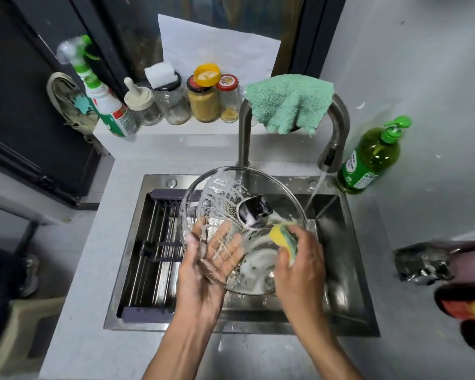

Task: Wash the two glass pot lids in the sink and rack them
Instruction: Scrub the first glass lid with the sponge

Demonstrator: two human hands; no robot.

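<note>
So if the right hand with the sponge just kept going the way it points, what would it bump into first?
Probably the black knob of the glass lid. The right hand grips the sponge, pointing up and left across the soapy glass, and the knob sits just ahead. Depth is hard to judge.

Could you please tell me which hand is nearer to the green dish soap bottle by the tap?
Right. The right hand, gripping the sponge, is below-left of the soap bottle; the left hand, supporting the glass lid, is farther left.

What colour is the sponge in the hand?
The sponge is yellow with a green scrubbing side, gripped by the right hand; the head view shows it.
</note>
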